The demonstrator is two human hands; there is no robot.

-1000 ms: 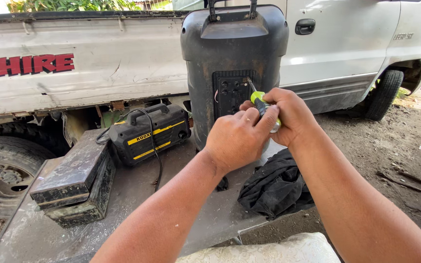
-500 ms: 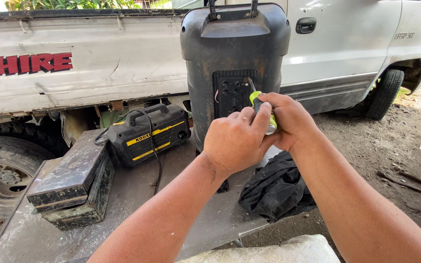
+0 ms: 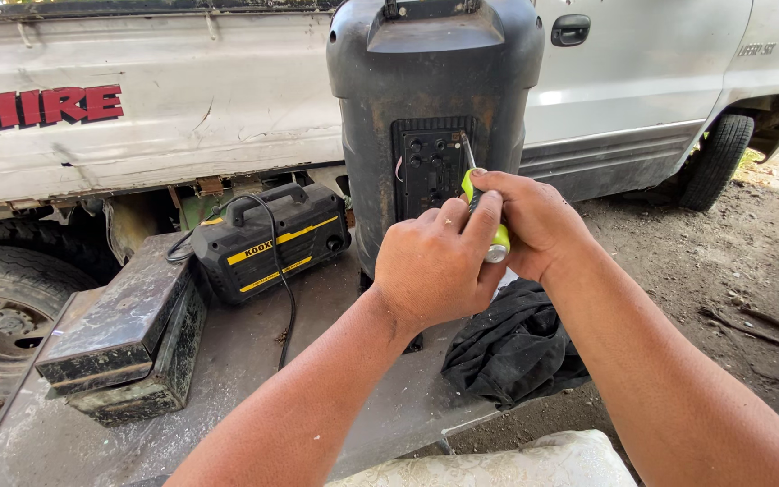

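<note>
A: Screwdriver [image 3: 484, 212], yellow-green handle. Where?
B: Tip at the black control panel [image 3: 433, 167] on the back of the dark speaker [image 3: 435, 90], which stands on a grey metal table [image 3: 227, 379].
A: Hands?
B: Right hand [image 3: 538, 225] wrapped closed around the handle; left hand [image 3: 435, 266] curled over it, fingers on the handle.
A: Around?
B: Black cloth [image 3: 511, 347] just beside the speaker's foot; black-and-yellow machine [image 3: 272, 239] to the left; white truck [image 3: 182, 99] behind.

One screwdriver [image 3: 482, 209]; one speaker [image 3: 435, 117]; two hands [image 3: 439, 266]; one cloth [image 3: 511, 347]
</note>
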